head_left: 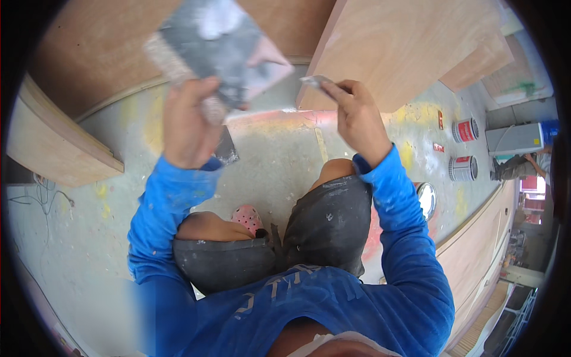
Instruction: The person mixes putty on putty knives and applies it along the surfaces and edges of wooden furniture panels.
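The grey floor [267,149], marked with yellow and pinkish-red stains [276,121], carries a dark flat sheet [228,147] toward ten o'clock, tangled cables [43,189] at nine, and two cans [463,169] plus a round, bright-rimmed container [427,201] around three.

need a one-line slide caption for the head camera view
Left hand holding a smeared grey board, right hand a small flat tool, above a paint-spotted floor.

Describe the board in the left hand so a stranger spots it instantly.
From the blue left sleeve, follow up to the left hand. It grips the board; a white dab on its smeared grey face sets it apart from the plain brown wooden panels nearby.
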Demonstrator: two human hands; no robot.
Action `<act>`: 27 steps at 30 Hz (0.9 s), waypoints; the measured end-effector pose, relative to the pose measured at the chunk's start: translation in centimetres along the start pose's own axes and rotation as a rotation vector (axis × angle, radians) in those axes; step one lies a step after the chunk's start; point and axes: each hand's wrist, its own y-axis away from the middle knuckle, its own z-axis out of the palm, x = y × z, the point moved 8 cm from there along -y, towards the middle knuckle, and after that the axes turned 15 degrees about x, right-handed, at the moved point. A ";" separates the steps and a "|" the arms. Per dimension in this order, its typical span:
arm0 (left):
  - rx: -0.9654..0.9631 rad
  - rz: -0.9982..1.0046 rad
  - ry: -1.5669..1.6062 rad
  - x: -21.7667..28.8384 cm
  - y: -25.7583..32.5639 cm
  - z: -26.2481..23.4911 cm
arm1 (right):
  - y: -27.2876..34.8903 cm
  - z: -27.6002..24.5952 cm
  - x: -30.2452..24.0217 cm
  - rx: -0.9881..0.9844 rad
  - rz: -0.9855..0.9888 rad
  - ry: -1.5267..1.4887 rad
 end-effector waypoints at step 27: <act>0.143 -0.076 -0.043 -2.1 0.1 -7.6 | 4.4 4.6 12.2 0.298 0.962 -0.913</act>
